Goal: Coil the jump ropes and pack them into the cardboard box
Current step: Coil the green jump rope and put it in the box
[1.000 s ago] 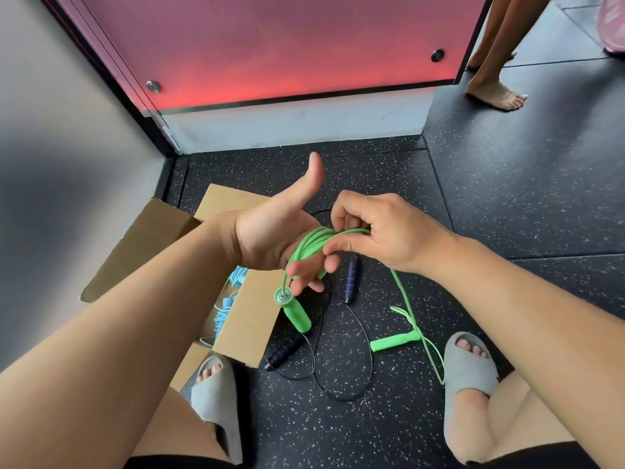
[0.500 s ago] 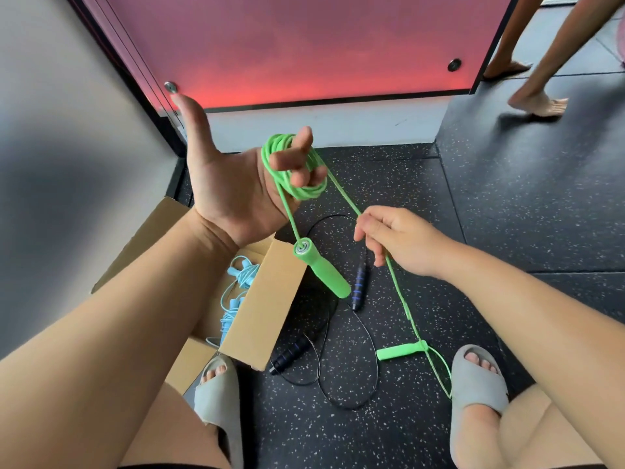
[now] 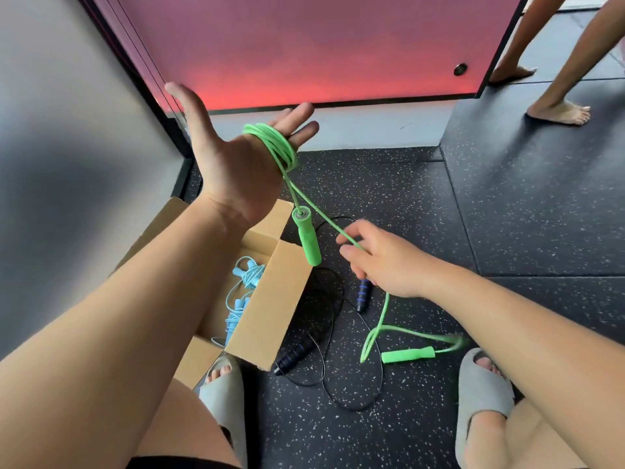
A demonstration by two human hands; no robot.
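- The person's left hand is held up with the palm open, thumb spread wide and fingers straight; it grips nothing, but several loops of the green jump rope sit wound around the base of those fingers.
- One green handle hangs from the coil on a short length of cord, dangling above the box's far corner.
- From the same coil, a taut strand runs down and to the right into the right hand, which pinches the cord between thumb and curled fingertips.
- Below the right hand the cord drops to the floor, bends into a loose loop and ends at the second green handle, lying flat near the right foot.
- The cardboard box stands open on the floor under the left forearm, flaps up.
- Inside it lies a light blue jump rope, bundled.
- A black jump rope sprawls uncoiled on the floor just beside the box, its thin cord in wide loops, one dark handle near the box corner, the other handle partly under the right hand.
- The person wears grey slides, one foot touching the box's near flap.
- Another person's bare feet stand at the far right, by a red panel.
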